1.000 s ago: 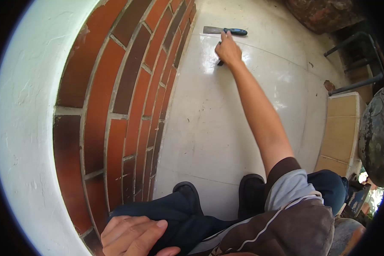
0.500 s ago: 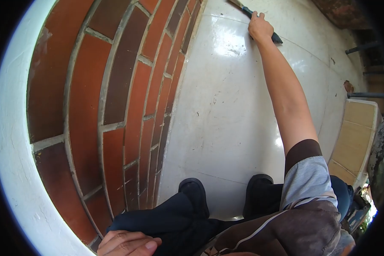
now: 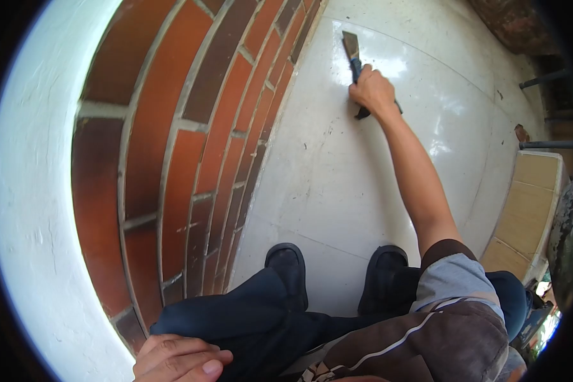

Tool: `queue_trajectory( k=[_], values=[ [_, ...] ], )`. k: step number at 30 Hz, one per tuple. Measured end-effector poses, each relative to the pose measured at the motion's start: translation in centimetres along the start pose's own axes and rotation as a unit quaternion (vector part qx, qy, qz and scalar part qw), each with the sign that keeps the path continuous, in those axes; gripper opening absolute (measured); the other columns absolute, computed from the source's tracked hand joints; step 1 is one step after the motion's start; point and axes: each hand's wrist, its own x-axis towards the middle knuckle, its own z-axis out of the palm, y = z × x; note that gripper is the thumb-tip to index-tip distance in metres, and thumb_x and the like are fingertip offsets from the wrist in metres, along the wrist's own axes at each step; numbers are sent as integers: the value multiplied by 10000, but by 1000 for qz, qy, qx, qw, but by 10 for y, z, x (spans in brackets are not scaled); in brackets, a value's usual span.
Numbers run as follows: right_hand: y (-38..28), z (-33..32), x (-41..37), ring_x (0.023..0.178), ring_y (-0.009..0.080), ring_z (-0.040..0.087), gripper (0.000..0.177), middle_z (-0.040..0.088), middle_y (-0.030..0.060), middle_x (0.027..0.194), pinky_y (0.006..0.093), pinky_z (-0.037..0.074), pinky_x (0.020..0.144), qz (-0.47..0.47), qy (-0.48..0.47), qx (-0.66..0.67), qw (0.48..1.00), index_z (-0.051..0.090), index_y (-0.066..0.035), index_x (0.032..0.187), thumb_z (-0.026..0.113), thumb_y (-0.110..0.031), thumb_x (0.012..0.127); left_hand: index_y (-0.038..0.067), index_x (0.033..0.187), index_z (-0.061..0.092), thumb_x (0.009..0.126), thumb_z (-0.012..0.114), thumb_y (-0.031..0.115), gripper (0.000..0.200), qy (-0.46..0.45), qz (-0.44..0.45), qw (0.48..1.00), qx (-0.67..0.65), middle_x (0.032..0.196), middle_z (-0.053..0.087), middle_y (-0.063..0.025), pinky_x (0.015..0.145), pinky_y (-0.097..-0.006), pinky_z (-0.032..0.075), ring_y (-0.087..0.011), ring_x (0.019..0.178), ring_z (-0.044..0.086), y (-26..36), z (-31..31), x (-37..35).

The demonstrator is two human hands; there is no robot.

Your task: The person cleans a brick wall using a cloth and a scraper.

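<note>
My right hand (image 3: 374,91) is wrapped round the dark handle of a scraper (image 3: 351,46), low over the pale tiled floor (image 3: 337,184). The scraper's flat, dull blade points away from me, up and to the left. Black ends stick out behind the fist on the near side. My left hand (image 3: 181,360) lies over my left knee at the bottom edge, its fingers loosely stretched and nothing in it.
A red and dark brown brick wall (image 3: 191,159) runs along the left, bordered by a white surface (image 3: 38,210). My black shoes (image 3: 286,267) stand on the floor. At the right are a beige tiled block (image 3: 522,210) and dark metal bars (image 3: 547,144). Small specks dot the floor.
My right hand has drawn the scraper back toward me, so its blade now shows fully. The view has shifted slightly; my left hand stays at the knee.
</note>
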Motion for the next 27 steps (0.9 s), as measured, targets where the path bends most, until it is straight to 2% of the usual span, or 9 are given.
queue_trajectory(
  k=[7, 10, 15, 17, 18, 21, 24, 25, 27],
  values=[
    [-82, 26, -100, 939, 398, 703, 789, 703, 248, 1004, 434, 570, 814, -66, -135, 57, 987, 313, 128, 1375, 677, -253, 788, -92, 1133, 642, 868, 682, 136, 352, 39, 18, 999, 28, 885, 708, -234, 709, -384, 523, -343, 774, 691, 14, 2, -22],
    [-106, 40, -136, 929, 384, 712, 810, 707, 238, 1006, 426, 577, 797, -83, -178, 60, 979, 288, 111, 1391, 689, -266, 797, -83, 1108, 656, 857, 674, 104, 314, 35, 23, 998, 52, 897, 714, -222, 720, -386, 524, -345, 782, 693, 21, 3, -21],
    [-114, 55, -168, 925, 409, 699, 799, 695, 264, 995, 474, 568, 803, -109, -219, 26, 969, 326, 29, 1381, 727, -348, 801, -80, 1098, 665, 849, 657, 70, 291, 39, 40, 997, 53, 904, 718, -213, 726, -384, 525, -348, 788, 692, 20, 1, -28],
    [-112, 47, -171, 949, 409, 695, 795, 694, 262, 1012, 474, 565, 815, -139, -208, 18, 968, 344, 10, 1381, 733, -384, 810, -3, 1191, 641, 897, 663, 211, 364, 39, 2, 997, 63, 844, 703, -161, 701, -368, 488, -290, 750, 672, 21, 1, -41],
    [-110, 37, -168, 968, 356, 706, 734, 695, 204, 1115, 425, 580, 799, -147, -215, -3, 966, 458, 21, 1354, 711, -452, 852, 36, 1237, 628, 921, 666, 281, 402, 38, -17, 997, 68, 814, 695, -135, 688, -359, 469, -261, 730, 662, 21, 1, -46],
    [-105, 24, -146, 962, 363, 702, 635, 700, 189, 1117, 429, 567, 794, -160, -166, 62, 971, 600, 20, 1224, 689, -496, 865, -81, 1111, 664, 850, 631, 38, 289, 68, 41, 995, 60, 901, 716, -213, 722, -375, 524, -333, 785, 690, 18, -2, -46],
    [-119, -24, -132, 931, 304, 686, 553, 693, 182, 1077, 393, 532, 778, -92, -117, 389, 909, 695, -6, 1028, 720, -525, 841, -79, 1132, 663, 863, 570, -30, 289, 85, 15, 996, 31, 902, 714, -216, 730, -359, 525, -314, 787, 688, 20, -3, -53],
    [-126, -28, -132, 919, 280, 673, 548, 686, 177, 1052, 379, 518, 780, -63, -68, 518, 850, 700, -13, 1014, 740, -527, 825, -34, 1206, 621, 900, 574, 61, 324, 77, 4, 996, 48, 878, 703, -187, 719, -362, 503, -292, 778, 674, 19, -3, -57],
    [-143, -13, -120, 881, 247, 634, 534, 645, 144, 982, 348, 505, 799, -123, 173, 582, 785, 692, -5, 1029, 762, -493, 823, 57, 1355, 536, 976, 580, 244, 425, 56, -19, 995, 78, 831, 681, -129, 696, -369, 457, -250, 760, 645, 20, -4, -69]
  ],
)
